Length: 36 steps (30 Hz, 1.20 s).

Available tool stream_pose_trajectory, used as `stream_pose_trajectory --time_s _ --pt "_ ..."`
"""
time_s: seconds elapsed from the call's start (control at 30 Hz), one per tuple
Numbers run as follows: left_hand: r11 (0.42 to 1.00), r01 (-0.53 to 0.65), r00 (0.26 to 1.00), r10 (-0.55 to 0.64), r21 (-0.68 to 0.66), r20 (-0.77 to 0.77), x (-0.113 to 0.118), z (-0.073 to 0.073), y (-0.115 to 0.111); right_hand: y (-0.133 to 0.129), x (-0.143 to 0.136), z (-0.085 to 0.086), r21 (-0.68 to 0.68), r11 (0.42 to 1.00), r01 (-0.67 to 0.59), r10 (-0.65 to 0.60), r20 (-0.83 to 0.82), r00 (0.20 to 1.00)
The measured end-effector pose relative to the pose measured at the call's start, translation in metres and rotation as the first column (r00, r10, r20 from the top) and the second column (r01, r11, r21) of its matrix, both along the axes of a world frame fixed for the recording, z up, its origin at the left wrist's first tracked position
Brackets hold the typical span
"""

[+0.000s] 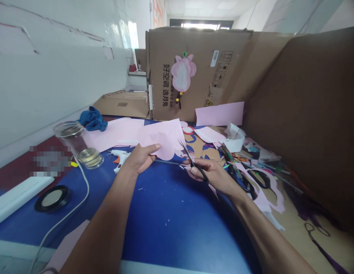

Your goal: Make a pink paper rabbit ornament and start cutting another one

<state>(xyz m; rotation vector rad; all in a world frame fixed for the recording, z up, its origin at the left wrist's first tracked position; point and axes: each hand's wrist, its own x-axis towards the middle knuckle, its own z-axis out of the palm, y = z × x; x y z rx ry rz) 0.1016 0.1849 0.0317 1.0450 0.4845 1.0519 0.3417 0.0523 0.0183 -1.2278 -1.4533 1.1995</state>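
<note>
A pink sheet with a rounded lower edge is held up over the blue table. My left hand pinches its lower left part, thumb on top. My right hand has its fingers in the handles of black-handled scissors. The scissor blades are parted and lie at the sheet's right edge. Small pink offcuts hang or lie near the blades, partly behind my right hand.
Left are a glass jar, a black tape roll, a white glue gun with its cable, and blue cloth. A cardboard box stands behind; paper scraps and tools clutter the right.
</note>
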Motion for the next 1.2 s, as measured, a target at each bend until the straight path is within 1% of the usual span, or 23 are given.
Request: stream_pose_trajectory --time_s 0.17,0.37,0.5,0.7,0.87,0.97,1.13,1.2 --pt "1.0 0.003 1.0 -0.003 0.006 -0.023 -0.006 0.0 0.002 0.0 0.002 0.0 -0.002 1.0 -0.03 0.03 0.007 1.0" --pt "1.0 0.011 0.999 -0.011 0.003 -0.03 -0.009 -0.004 0.006 0.001 0.008 -0.009 -0.028 0.999 -0.034 0.035 0.02 0.999" --pt "1.0 0.022 0.999 -0.022 -0.001 -0.034 -0.01 -0.005 0.007 0.001 0.01 -0.011 -0.019 0.999 -0.047 0.048 0.044 0.998" --pt "1.0 0.028 0.998 -0.029 -0.012 -0.054 -0.013 -0.003 0.007 -0.001 0.008 -0.007 -0.02 0.999 -0.051 0.052 0.054 0.997" --pt "0.999 0.031 0.998 -0.032 -0.017 -0.062 -0.016 -0.004 0.008 -0.003 0.006 0.0 -0.024 0.998 -0.057 0.06 0.112 0.992" --pt "0.999 0.039 0.997 -0.04 -0.019 -0.061 -0.017 -0.005 0.009 -0.003 0.007 -0.001 -0.032 0.998 -0.058 0.062 0.139 0.988" --pt "0.998 0.04 0.997 -0.043 -0.056 -0.069 -0.016 -0.008 0.01 0.001 0.009 -0.008 -0.031 0.999 -0.045 0.048 0.088 0.995" --pt "0.993 0.078 0.991 -0.086 -0.086 -0.103 -0.016 -0.01 0.012 0.003 0.008 -0.008 -0.011 0.999 -0.031 0.032 0.077 0.996"
